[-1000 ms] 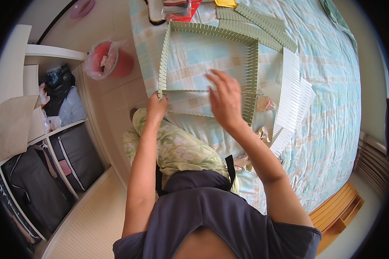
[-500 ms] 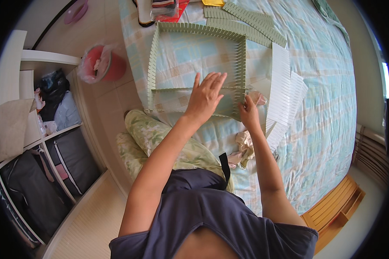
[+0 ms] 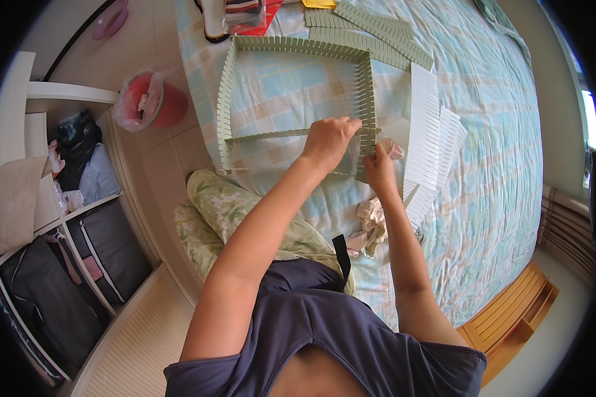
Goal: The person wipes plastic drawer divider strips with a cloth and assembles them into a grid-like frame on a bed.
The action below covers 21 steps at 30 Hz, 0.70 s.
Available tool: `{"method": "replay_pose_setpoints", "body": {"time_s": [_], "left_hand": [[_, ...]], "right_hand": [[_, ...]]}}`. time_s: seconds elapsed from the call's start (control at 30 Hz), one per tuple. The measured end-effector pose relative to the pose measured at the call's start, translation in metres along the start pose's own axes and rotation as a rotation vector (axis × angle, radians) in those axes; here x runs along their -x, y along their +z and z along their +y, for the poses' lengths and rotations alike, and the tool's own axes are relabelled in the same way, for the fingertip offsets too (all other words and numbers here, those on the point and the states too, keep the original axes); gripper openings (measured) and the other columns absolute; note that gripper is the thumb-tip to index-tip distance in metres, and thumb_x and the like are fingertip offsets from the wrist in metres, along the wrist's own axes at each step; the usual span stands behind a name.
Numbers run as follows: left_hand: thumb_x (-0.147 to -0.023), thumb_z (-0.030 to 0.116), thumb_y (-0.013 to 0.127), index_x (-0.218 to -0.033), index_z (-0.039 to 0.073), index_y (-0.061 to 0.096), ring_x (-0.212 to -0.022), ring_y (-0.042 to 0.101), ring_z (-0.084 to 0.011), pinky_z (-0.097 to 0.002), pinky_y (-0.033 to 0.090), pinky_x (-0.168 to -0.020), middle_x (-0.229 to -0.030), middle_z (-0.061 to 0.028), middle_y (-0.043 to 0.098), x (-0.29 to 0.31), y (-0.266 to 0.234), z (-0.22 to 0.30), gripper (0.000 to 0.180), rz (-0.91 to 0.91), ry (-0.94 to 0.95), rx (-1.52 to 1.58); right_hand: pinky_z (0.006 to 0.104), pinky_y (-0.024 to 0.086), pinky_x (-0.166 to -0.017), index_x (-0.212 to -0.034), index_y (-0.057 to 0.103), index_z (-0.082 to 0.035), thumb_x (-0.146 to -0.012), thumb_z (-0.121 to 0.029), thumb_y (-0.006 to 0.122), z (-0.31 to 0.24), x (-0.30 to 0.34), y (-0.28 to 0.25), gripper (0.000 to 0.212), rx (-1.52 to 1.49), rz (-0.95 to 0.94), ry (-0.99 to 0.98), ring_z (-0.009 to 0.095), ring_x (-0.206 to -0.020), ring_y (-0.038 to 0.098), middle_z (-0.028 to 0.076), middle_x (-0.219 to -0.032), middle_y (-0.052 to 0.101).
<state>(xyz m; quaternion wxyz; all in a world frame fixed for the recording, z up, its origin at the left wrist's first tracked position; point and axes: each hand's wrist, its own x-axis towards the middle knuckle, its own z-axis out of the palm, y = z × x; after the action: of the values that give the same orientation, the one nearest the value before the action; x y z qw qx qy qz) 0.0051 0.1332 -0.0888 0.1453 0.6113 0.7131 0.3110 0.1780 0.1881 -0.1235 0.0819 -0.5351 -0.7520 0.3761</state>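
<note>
On the bed, green slotted divider strips stand on edge as a rectangular frame (image 3: 297,45), with a cross strip (image 3: 265,135) spanning its nearer part. My left hand (image 3: 332,141) has its fingers closed at the right end of that cross strip, by the right side strip (image 3: 366,83). My right hand (image 3: 381,171) pinches the near end of the right side strip from outside. Its fingertips are partly hidden. Just beyond the right hand lies a small pinkish bundle (image 3: 393,147), and nearer to me sits a crumpled pale cloth (image 3: 372,221).
White slotted strips (image 3: 421,132) lie flat right of the frame. More green strips (image 3: 361,41) are piled behind it, near a plastic-wrapped striped item (image 3: 244,14). A red bin (image 3: 171,104) stands on the floor at left, beside a shelf unit (image 3: 69,215) holding bags.
My left hand has moved right and down from hovering with spread fingers, and now closes at the cross strip's right end. The right hand keeps its hold. The view has shifted slightly.
</note>
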Motion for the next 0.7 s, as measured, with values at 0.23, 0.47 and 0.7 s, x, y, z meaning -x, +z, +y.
{"method": "replay_pose_setpoints", "body": {"time_s": [0.23,0.47,0.7], "left_hand": [[-0.078,0.002,0.055,-0.081,0.010,0.060,-0.075,0.067,-0.0287,-0.0379,0.054,-0.064,-0.074,-0.0101,0.064,0.003,0.008,-0.005,0.010,-0.058,-0.002,-0.105],[-0.076,-0.001,0.056,-0.076,0.006,0.060,-0.075,0.067,-0.0318,-0.0397,0.055,-0.064,-0.074,-0.0132,0.065,0.003,0.021,-0.011,0.008,-0.152,-0.059,-0.155],[-0.074,-0.001,0.058,-0.073,0.006,0.063,-0.075,0.068,-0.0318,-0.0399,0.056,-0.064,-0.074,-0.0157,0.066,0.000,0.029,-0.017,0.009,-0.208,-0.068,-0.175]], "right_hand": [[0.0457,0.049,-0.069,-0.115,0.056,0.000,-0.082,-0.008,0.053,0.004,-0.003,-0.001,0.033,-0.062,-0.001,-0.035,0.043,-0.078,0.062,0.025,-0.084,0.064],[0.0430,0.050,-0.070,-0.118,0.056,0.001,-0.083,-0.009,0.054,-0.014,-0.002,-0.015,0.037,-0.012,-0.038,-0.016,0.039,-0.080,0.065,0.025,-0.086,0.065],[0.0411,0.050,-0.070,-0.117,0.056,0.003,-0.082,-0.008,0.054,-0.040,0.001,-0.031,0.037,0.040,-0.021,-0.097,0.038,-0.079,0.065,0.025,-0.089,0.066]]}}
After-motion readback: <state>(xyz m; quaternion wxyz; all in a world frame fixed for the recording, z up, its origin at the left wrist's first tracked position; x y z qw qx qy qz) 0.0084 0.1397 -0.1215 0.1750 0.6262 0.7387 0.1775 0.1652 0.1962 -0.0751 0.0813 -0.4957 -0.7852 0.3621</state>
